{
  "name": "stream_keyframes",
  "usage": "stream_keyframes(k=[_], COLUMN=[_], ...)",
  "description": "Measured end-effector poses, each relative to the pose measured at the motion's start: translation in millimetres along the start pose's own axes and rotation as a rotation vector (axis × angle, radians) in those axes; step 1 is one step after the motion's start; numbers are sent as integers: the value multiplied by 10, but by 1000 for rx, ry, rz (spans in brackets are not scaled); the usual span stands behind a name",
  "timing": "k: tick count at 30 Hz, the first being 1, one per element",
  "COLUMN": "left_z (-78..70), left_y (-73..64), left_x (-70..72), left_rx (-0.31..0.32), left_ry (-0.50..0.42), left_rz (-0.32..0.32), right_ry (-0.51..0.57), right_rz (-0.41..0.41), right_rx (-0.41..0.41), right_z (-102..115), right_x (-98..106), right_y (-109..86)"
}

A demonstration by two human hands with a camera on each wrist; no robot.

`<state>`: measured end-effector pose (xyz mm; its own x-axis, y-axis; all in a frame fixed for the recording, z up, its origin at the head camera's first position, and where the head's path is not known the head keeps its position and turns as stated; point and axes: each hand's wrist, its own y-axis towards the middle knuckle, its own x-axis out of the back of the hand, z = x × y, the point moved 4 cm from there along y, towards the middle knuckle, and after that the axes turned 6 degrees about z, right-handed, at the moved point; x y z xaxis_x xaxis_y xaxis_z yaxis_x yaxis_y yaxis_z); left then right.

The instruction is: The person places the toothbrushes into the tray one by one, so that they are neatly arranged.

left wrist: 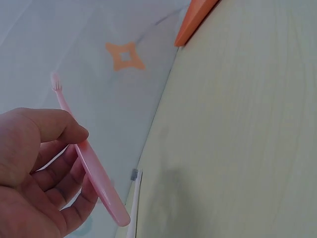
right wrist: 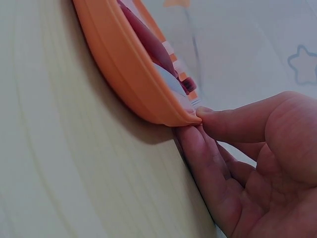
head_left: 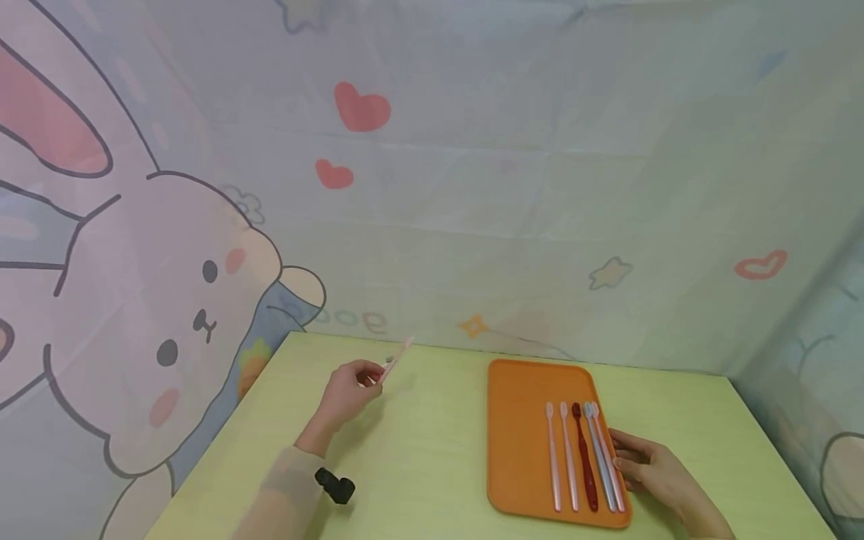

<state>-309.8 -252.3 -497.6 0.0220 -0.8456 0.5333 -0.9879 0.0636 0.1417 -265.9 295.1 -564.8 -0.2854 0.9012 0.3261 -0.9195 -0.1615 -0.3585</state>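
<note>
My left hand (head_left: pixel 349 394) pinches a pink toothbrush (left wrist: pixel 101 178) between thumb and fingers, above the table's left part, its head pointing up and away. Behind it in the left wrist view lies a white toothbrush (left wrist: pixel 134 206) with grey bristles, mostly hidden by the hand in the head view. My right hand (head_left: pixel 651 469) grips the right rim of an orange tray (head_left: pixel 523 435), thumb on top and fingers beneath. Several toothbrushes lie side by side on the tray's right half: pink ones (head_left: pixel 553 457), a dark red one (head_left: pixel 586 461) and a light blue one (head_left: pixel 601 461).
The tray stands on a pale yellow-green table (head_left: pixel 432 465), right of centre. A printed cloth backdrop (head_left: pixel 472 187) with a rabbit, hearts and stars rises along the table's back and sides. A black device (head_left: pixel 335 486) sits on my left wrist.
</note>
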Motion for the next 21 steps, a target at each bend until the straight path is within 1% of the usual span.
stream_keyframes(k=[6, 13, 17, 21], left_z=[-138, -274, -363, -451], left_y=[-15, -46, -50, -60], left_x=[-180, -321, -441, -605], left_rx=[-13, -18, -8, 3], left_ry=[-57, -182, -280, -371], left_rz=[30, 65, 116, 173], right_ry=[-8, -8, -24, -30], right_rz=[-2, -2, -10, -13], right_rx=[-1, -9, -7, -3], right_z=[12, 2, -5, 8], right_x=[-4, -24, -16, -10], right_y=[-1, 18, 30, 25])
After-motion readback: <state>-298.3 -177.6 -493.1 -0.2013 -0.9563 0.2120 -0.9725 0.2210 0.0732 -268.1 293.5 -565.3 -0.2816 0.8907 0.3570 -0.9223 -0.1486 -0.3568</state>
